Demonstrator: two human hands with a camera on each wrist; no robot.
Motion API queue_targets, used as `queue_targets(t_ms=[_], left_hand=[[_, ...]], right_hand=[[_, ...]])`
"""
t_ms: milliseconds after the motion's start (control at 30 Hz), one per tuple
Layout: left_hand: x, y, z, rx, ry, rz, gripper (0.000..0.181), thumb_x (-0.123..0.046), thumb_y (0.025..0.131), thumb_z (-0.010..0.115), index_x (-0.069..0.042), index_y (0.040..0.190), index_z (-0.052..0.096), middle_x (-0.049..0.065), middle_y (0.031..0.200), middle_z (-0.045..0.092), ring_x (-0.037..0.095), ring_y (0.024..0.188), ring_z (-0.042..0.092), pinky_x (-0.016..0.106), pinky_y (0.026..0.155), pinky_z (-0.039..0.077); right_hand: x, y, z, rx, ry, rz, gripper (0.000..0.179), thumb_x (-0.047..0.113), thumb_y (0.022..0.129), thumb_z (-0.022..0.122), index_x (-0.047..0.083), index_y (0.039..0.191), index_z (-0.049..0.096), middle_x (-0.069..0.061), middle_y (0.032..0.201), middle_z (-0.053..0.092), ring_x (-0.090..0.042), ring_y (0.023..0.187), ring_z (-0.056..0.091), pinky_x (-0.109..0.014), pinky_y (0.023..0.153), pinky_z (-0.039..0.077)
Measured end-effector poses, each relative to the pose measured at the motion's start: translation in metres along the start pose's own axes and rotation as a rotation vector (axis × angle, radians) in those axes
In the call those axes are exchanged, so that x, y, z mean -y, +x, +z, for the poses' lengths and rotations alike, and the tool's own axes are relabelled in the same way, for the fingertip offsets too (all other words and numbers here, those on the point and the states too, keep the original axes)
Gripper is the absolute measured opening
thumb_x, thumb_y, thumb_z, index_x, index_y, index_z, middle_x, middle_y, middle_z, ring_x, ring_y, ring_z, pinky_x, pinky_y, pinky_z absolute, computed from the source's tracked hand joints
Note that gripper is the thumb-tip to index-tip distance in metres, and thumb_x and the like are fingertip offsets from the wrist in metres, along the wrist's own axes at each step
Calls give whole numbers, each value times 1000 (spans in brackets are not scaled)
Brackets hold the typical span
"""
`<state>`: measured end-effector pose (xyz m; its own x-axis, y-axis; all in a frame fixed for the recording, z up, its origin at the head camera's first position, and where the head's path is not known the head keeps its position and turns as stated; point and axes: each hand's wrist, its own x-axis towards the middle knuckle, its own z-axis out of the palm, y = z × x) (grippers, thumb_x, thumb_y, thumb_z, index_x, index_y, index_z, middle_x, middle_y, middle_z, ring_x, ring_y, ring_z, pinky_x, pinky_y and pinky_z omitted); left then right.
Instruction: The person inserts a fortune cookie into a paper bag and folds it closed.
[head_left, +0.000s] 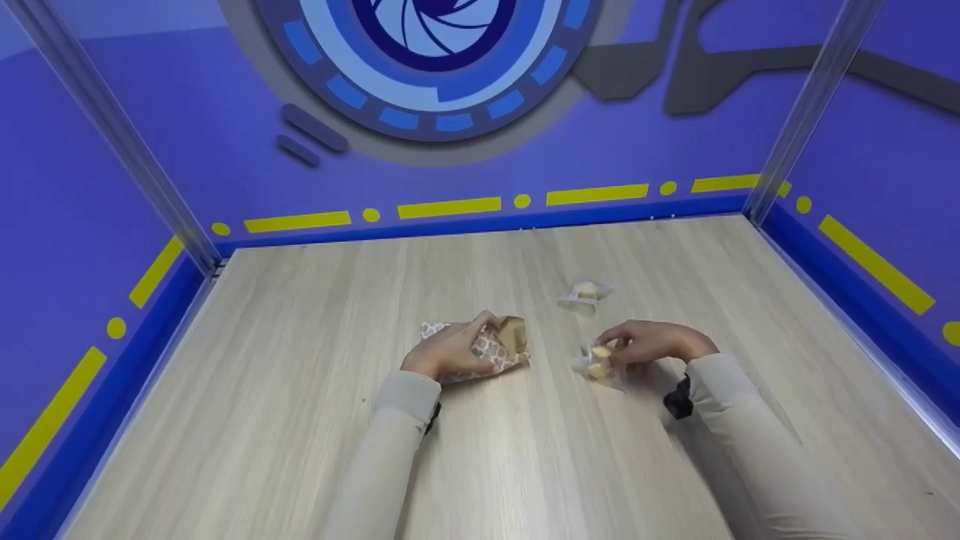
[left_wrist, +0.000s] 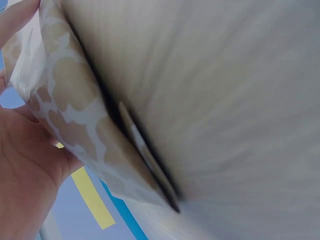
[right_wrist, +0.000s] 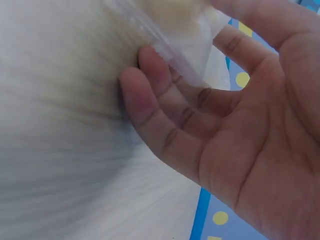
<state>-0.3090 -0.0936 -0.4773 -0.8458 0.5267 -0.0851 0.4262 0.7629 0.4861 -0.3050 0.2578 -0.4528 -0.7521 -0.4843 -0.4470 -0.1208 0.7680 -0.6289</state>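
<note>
My left hand (head_left: pixel 454 351) grips a brown-and-white patterned paper bag (head_left: pixel 491 346), which lies on its side with its mouth toward the right. In the left wrist view the bag (left_wrist: pixel 75 95) slants close over the tabletop, thumb and fingers around it. To the right, my right hand (head_left: pixel 646 343) pinches a clear plastic packet (head_left: pixel 598 364) with pale yellow pieces inside. In the right wrist view the packet (right_wrist: pixel 175 30) hangs between thumb and fingers, and the other fingers (right_wrist: pixel 142 97) curl loosely beneath it. Behind it lies a second clear packet (head_left: pixel 586 295) with pale contents.
A light wood-grain table (head_left: pixel 300 315) lies under everything. Blue-purple panels (head_left: pixel 450 180) with yellow dashes stand along its back and sides, with metal posts (head_left: pixel 799 127) at the corners. A black wrist device (head_left: pixel 679 399) sits under the right cuff.
</note>
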Motion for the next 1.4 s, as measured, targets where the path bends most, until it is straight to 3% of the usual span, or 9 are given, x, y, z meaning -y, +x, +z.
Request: queue_targets(t_ms=[233,433,633,833,1033,1200,1400], left_hand=[[2,0,1,-4,15,21,64,-40,78,76,-28,131,41,5,110,65,19,94,59,39,86,49],[2,0,1,-5,21,22,65,-39,78,76,-28,132,40,6,111,65,20,95,60,39,86,49],[1,0,1,-7,17,17,67,-37,78,76,-28,133,40,6,111,64,20,93,59,39,84,49],[1,1,1,0,6,3,67,-37,77,75,-30,134,40,5,112,63,19,93,58,38,85,48],[0,1,1,3,-3,-6,66,-39,78,76,-30,133,40,6,113,64,21,98,60,40,87,49],[1,0,1,7,2,9,66,-40,79,76,-29,133,39,8,121,63,25,109,61,43,93,48],[1,1,1,6,2,8,67,-40,79,76,-29,133,39,8,122,63,25,108,61,43,93,47]], right_hand=[[-3,3,4,1,22,-105,51,21,88,60,0,133,51,-1,87,61,-10,68,57,-28,63,48],[-2,7,7,-67,64,-89,45,18,87,60,5,129,53,-13,104,59,-19,76,60,-34,70,48],[-1,11,10,-119,111,-143,39,14,88,59,5,125,52,-14,100,58,-21,73,61,-35,67,48],[0,15,13,-145,172,-156,36,13,89,56,4,124,49,-14,99,57,-22,68,63,-36,64,51],[-2,21,17,-222,240,-172,35,11,89,58,2,121,45,-15,104,55,-20,66,59,-35,61,51],[0,22,20,-283,296,-191,33,11,91,58,1,120,44,-15,108,51,-20,71,58,-31,63,49],[-4,29,23,-337,364,-240,37,15,95,57,-2,125,44,-19,116,48,-19,89,58,-32,74,53]])
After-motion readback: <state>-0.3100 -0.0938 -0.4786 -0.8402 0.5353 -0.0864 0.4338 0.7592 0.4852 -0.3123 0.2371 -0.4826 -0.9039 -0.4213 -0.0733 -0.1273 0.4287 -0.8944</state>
